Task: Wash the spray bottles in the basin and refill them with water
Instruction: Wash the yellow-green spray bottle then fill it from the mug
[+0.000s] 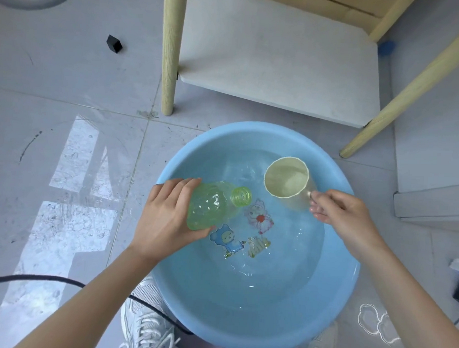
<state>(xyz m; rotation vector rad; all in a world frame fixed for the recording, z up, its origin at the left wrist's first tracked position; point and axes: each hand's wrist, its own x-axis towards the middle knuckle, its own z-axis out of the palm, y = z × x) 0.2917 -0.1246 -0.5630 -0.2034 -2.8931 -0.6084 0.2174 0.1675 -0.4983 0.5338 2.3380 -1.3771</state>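
Observation:
A blue basin (330,304) of water stands on the floor in front of me, with cartoon pictures on its bottom. My left hand (166,218) grips a clear green spray bottle (211,206) with no spray head; it lies tilted over the water, its threaded neck pointing right. My right hand (342,214) holds the handle of a pale yellow cup (288,177), tipped on its side so its open mouth faces me, part of it dipped in the water.
A wooden table's legs (170,53) and white shelf (280,68) stand just behind the basin. A small black block (114,43) lies on the tiles at left. A black cable (34,279) runs across the floor by my white shoes (148,325).

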